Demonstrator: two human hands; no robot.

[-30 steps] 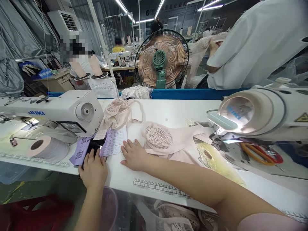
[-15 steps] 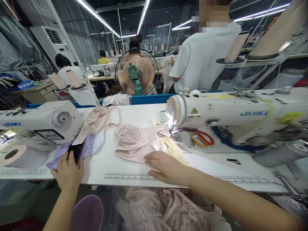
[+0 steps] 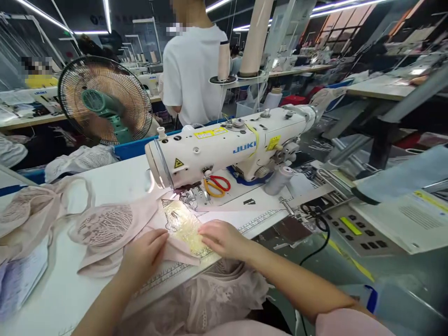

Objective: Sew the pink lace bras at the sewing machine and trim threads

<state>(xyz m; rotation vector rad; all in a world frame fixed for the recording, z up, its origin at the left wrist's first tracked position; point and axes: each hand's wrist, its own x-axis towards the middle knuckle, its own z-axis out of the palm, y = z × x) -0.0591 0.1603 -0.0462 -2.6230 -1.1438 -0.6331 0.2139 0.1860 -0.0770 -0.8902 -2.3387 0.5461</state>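
Note:
A pale pink bra (image 3: 105,228) with a lace-patterned cup lies on the white sewing table (image 3: 45,298), its band reaching toward the needle area of a JUKI sewing machine (image 3: 210,149). My left hand (image 3: 145,254) is closed in a pinch on the bra's band at the near side. Over the yellowish taped patch (image 3: 185,228) in front of the needle, my right hand (image 3: 222,239) has its thumb and fingers pressed together. What lies between those fingertips is hidden. A loose end of the band sticks out between the two hands.
Red-and-orange-handled scissors (image 3: 217,185) lie under the machine arm. Another pink bra (image 3: 31,210) is at the left, near papers (image 3: 26,275). More lace garments (image 3: 224,294) hang below the table edge. A large fan (image 3: 105,100) and a person in white (image 3: 196,70) are behind.
The view has swung right toward the machine. My left hand has left the dark object and papers at the left and come to the bra. My right hand's fingers have closed.

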